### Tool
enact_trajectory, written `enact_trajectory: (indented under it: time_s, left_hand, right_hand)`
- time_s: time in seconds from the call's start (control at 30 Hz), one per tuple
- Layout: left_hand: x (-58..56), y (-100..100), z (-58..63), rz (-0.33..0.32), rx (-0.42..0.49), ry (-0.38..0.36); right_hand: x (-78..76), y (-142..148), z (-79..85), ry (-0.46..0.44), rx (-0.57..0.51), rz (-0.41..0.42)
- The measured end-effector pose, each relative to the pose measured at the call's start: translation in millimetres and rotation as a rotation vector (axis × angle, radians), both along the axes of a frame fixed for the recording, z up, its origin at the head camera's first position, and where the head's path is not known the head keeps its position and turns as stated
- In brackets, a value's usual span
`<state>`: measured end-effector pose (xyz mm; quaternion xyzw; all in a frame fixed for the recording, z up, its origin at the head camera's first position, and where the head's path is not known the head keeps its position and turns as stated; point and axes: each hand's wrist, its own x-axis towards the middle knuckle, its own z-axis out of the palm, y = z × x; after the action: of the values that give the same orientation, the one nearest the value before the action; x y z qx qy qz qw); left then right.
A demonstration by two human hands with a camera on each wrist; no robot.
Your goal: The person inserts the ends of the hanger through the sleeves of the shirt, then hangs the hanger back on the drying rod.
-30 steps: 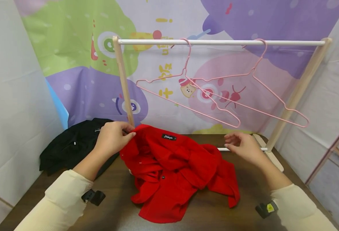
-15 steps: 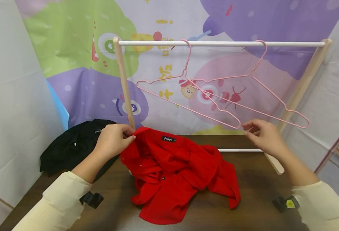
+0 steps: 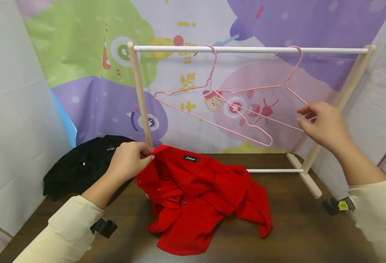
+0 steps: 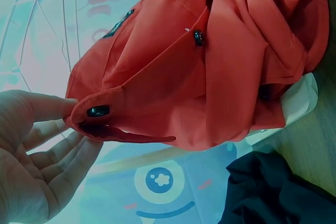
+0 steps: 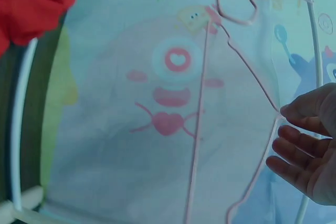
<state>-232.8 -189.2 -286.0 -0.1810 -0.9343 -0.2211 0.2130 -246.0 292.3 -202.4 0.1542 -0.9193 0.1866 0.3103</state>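
The left hand (image 3: 130, 159) pinches a crumpled red cloth shirt (image 3: 209, 190), centre, on a dark brown wooden table (image 3: 294, 208). The right hand (image 3: 325, 124), fingers loosely curved, seems empty at the right-hand pink wire hanger (image 3: 262, 88), contact unclear. Fetching it appears underway; next calls for gripping the wire.

Red shirt (image 3: 199, 190) lies crumpled below pink hangers (image 3: 288, 79).

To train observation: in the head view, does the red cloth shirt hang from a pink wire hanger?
No, the red shirt lies crumpled on the brown wood-grain table, one corner pinched by the left hand.
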Motion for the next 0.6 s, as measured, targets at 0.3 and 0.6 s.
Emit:
enact_trajectory:
  time_s: [0.3, 0.6]
  left_hand:
    - [-0.9, 0, 0.3, 0.007, -0.005, -0.004]
    - [-2.1, 1, -0.8, 0.004, -0.006, 0.002]
  right_hand:
    - [-26.2, 11, 36.0, -0.095, 0.129, -0.073]
    - [-48.0, 16, 52.1, -0.195, 0.199, -0.072]
